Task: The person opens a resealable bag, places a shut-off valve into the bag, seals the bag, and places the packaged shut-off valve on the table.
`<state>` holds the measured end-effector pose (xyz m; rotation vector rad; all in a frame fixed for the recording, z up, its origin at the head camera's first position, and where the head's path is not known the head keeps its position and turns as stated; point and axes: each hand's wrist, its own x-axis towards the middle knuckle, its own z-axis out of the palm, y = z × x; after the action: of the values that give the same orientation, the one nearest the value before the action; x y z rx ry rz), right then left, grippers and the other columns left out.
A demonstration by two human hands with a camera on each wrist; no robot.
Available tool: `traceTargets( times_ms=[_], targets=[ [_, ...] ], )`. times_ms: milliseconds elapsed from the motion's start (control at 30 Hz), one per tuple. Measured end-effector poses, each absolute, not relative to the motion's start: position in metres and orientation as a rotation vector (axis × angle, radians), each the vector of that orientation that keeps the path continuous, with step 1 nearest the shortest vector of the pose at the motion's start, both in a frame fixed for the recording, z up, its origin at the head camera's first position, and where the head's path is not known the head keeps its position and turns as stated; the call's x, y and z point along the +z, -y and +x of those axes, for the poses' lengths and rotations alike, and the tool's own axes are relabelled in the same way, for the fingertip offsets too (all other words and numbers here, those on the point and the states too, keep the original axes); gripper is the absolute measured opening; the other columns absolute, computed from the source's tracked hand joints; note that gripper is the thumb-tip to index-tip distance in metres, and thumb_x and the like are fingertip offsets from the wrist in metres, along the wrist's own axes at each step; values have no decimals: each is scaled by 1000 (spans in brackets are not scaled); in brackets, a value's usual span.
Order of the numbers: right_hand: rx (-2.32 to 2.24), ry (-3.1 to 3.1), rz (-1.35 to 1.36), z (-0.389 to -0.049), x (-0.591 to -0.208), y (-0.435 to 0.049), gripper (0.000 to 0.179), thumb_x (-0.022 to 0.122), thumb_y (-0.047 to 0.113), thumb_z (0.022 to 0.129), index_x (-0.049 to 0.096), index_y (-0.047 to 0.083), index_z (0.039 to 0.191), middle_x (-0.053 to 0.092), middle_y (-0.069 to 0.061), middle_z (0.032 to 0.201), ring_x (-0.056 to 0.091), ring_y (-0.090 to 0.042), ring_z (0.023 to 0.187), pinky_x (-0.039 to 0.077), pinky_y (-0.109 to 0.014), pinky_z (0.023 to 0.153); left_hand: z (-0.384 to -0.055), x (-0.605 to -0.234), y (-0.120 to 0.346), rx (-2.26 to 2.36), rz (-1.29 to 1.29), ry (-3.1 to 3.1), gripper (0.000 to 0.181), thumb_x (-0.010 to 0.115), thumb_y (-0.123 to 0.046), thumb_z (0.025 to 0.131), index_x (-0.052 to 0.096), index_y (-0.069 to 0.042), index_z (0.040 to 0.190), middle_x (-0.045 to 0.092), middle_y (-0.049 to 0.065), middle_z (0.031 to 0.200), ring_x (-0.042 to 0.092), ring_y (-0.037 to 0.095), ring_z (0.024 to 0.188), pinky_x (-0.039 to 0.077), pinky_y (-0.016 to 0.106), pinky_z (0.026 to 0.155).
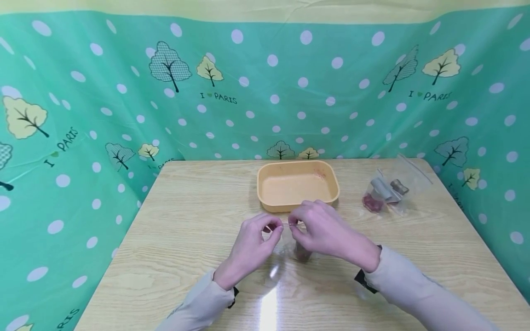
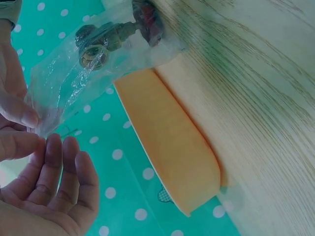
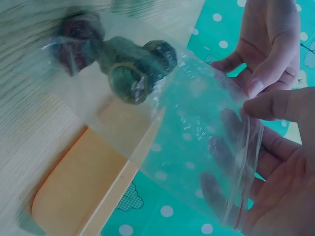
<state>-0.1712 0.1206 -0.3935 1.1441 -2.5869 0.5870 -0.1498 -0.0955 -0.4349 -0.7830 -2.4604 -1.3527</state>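
Observation:
A clear zip bag (image 3: pixel 187 142) hangs by its top edge between both hands. Inside it sits a brass-coloured valve (image 2: pixel 108 42) with a dark red round handle (image 2: pixel 148 22), down toward the bag's bottom. My left hand (image 1: pixel 252 243) pinches the zip edge between thumb and index finger; its other fingers spread loosely in the left wrist view. Close beside it, my right hand (image 1: pixel 327 230) pinches the same edge with thumb and index finger. The fingertips of the two hands nearly meet in the head view, where the hands partly hide the bag.
Just beyond the hands stands a tan plastic basin (image 1: pixel 298 206) with reddish specks inside. A second clear bag (image 1: pixel 416 181) lies at the back right of the wooden table (image 1: pixel 186 239), holding a grey cylinder and a dark red piece. A green dotted curtain (image 1: pixel 248 110) encloses the table.

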Motion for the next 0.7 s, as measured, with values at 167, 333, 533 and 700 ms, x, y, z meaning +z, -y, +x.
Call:
traceTargets(
  times_ms=[167, 333, 533, 700],
  targets=[
    [629, 2588, 1109, -169, -395, -125, 6, 78, 13, 82, 76, 14, 87, 71, 7, 81, 64, -14, 73, 52, -35, 67, -150, -435, 96, -1356, -778, 2448, 10, 73, -3, 94, 75, -13, 95, 71, -9, 90, 65, 8, 84, 60, 35, 74],
    [699, 2578, 1119, -169, -398, -129, 7, 76, 9, 83, 74, 16, 85, 71, 8, 80, 66, -10, 71, 55, -35, 69, -150, -436, 97, -1346, -781, 2443, 10, 72, -3, 94, 75, -13, 94, 70, -10, 90, 65, 7, 84, 59, 33, 75],
    [691, 2551, 1103, -168, -401, -129, 9, 78, 9, 84, 75, 17, 85, 72, 10, 81, 65, -8, 73, 52, -36, 69, -151, -437, 97, -1341, -787, 2429, 11, 73, -3, 93, 75, -14, 94, 70, -10, 89, 65, 7, 84, 59, 32, 75],
    [712, 2563, 1076, -168, -402, -134, 9, 80, 12, 82, 76, 14, 89, 74, 6, 85, 70, -16, 80, 55, -38, 74, -150, -436, 96, -1350, -780, 2426, 7, 73, -3, 94, 75, -9, 94, 70, -10, 89, 65, 7, 84, 59, 34, 73]
  ],
)
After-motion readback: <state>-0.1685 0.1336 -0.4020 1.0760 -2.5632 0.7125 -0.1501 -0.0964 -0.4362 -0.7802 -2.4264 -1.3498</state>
